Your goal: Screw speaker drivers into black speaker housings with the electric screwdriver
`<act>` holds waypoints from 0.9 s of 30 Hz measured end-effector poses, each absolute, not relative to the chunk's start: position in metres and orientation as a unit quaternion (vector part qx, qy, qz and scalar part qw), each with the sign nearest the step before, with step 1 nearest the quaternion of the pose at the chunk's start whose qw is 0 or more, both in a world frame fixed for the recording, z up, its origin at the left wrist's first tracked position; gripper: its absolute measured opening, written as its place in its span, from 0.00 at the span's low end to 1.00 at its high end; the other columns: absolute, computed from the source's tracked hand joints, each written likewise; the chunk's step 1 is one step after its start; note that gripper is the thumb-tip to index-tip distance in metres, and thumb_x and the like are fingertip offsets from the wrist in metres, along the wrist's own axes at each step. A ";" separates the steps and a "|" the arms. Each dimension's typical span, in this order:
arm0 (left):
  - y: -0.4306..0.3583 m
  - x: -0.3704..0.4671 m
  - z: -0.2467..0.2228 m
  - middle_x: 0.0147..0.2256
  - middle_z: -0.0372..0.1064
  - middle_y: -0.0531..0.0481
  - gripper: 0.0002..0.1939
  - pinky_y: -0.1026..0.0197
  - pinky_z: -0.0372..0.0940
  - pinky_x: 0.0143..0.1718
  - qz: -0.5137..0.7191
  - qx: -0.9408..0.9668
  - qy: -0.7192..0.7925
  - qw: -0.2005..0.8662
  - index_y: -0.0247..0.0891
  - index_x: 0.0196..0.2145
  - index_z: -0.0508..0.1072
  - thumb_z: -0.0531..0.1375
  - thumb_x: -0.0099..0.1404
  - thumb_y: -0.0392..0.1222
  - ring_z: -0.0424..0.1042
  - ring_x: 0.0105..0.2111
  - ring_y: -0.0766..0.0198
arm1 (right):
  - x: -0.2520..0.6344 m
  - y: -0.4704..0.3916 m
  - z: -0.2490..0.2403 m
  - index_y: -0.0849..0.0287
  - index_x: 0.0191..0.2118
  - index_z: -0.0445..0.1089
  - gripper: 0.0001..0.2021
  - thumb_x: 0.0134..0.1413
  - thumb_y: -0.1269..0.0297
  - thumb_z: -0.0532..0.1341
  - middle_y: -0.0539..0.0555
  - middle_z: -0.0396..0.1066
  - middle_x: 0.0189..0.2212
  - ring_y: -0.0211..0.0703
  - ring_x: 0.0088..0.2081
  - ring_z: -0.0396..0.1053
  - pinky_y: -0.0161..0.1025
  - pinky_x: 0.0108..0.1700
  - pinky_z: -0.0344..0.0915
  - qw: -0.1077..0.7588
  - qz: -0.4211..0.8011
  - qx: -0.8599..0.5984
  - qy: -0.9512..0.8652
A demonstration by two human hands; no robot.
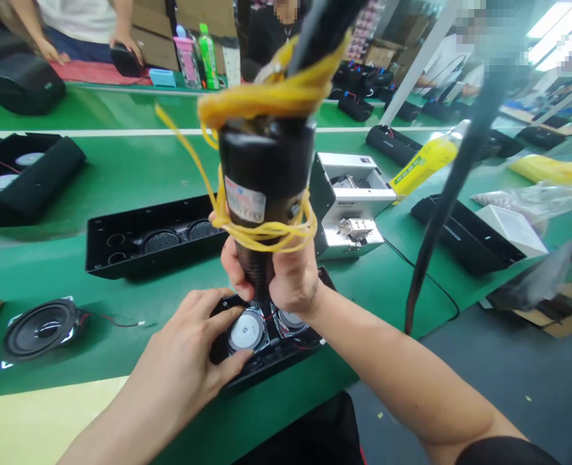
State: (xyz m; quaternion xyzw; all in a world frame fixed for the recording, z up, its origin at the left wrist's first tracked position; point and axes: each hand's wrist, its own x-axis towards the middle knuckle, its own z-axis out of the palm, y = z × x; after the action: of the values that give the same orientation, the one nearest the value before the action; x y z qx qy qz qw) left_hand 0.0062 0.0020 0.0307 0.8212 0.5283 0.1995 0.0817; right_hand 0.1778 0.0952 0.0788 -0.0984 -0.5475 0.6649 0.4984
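Right hand (293, 278) is curled tight around the grip of a black power driver (266, 152), held upright, nose down over the case (286, 365). Yellow cord (261, 110) is wound around the driver's top and middle. Cannot tell if the tip touches anything; the lower end is partly hidden by the fingers.

Left hand (198, 336) is half open, thumb on the near side and index finger on the far side of the left speaker (245, 332), gripping it between them. That speaker sits back-up in the black case, on the near part of the green table (363, 290). Right speaker (291, 321) is just beside it in the same case, partly covered by the right hand.

Another open case (116, 265) lies farther off, to the left. Loose speaker (43, 329) with a thin wire at left, near a pale yellow sheet (43, 420). Silver machine (353, 223) right of the driver, yellow bottle (424, 168) tilted just beyond. Far left, a co-worker's hand (127, 48) is on a black box (125, 63).
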 end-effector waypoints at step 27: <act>0.002 -0.017 -0.008 0.68 0.67 0.50 0.23 0.47 0.78 0.51 0.257 0.836 0.485 0.011 0.55 0.60 0.75 0.66 0.69 0.55 0.73 0.61 0.44 | 0.227 0.099 0.121 0.52 0.57 0.69 0.31 0.66 0.29 0.59 0.45 0.68 0.24 0.35 0.15 0.58 0.33 0.15 0.59 0.644 0.544 -0.061 -0.534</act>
State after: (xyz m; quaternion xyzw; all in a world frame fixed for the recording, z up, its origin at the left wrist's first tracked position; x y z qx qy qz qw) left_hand -0.0166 0.0018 -0.0078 0.8358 0.4849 0.2571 0.0109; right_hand 0.2270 0.0993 0.1212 -0.0610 -0.5341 0.5438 0.6445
